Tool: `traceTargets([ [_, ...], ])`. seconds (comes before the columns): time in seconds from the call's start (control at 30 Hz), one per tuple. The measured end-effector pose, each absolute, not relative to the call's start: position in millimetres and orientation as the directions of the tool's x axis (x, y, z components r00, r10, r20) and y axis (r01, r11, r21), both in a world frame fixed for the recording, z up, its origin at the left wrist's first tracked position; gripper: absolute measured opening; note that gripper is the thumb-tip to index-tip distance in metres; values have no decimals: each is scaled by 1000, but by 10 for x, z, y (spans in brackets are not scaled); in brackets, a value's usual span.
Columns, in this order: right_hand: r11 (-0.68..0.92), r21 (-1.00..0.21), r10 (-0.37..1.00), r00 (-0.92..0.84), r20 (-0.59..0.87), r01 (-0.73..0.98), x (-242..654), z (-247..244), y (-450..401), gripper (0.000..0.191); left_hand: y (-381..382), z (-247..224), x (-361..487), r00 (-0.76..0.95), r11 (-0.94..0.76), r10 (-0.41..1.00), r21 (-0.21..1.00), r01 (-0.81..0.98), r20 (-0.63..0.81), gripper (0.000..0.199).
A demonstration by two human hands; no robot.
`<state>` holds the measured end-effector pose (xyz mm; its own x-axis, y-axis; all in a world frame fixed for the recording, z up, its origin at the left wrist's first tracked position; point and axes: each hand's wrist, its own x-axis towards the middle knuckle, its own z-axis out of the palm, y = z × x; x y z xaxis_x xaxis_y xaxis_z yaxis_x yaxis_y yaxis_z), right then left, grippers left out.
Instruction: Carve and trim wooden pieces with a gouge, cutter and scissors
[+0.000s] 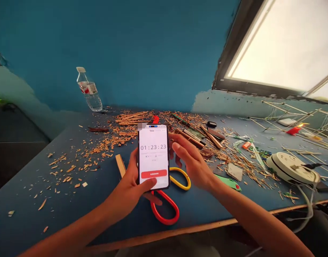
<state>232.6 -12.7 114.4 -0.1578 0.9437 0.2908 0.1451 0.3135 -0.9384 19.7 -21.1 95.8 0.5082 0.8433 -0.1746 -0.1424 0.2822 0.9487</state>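
A smartphone (153, 157) stands upright in my left hand (134, 182), its lit screen showing a timer at 01:23:23 above a red button. My left thumb lies over the lower part of the screen. Beside the phone's right edge, my right hand (192, 160) has its fingers apart and slightly curled, with nothing visible in it. Below and behind the phone lie scissors, with one red handle loop (166, 214) and one yellow handle loop (189, 182); their blades are hidden. A wooden strip (120, 165) pokes out left of the phone.
Wood shavings (105, 144) and sticks cover much of the blue table (100, 221). A water bottle (89, 91) stands by the wall. To the right are a green-handled tool (228, 182), a round power strip (289, 167) with cables, and a thin stick frame (300, 114).
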Motion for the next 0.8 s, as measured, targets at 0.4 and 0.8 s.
traceTargets([
  [0.4,526,-780,836,-374,402,339,2305,1005,-273,41,-364,703,109,578,384,785,907,-174,-222,115],
  [0.8,318,-935,902,-252,349,-156,2240,603,-295,85,-263,541,31,659,312,742,934,-177,-123,92],
])
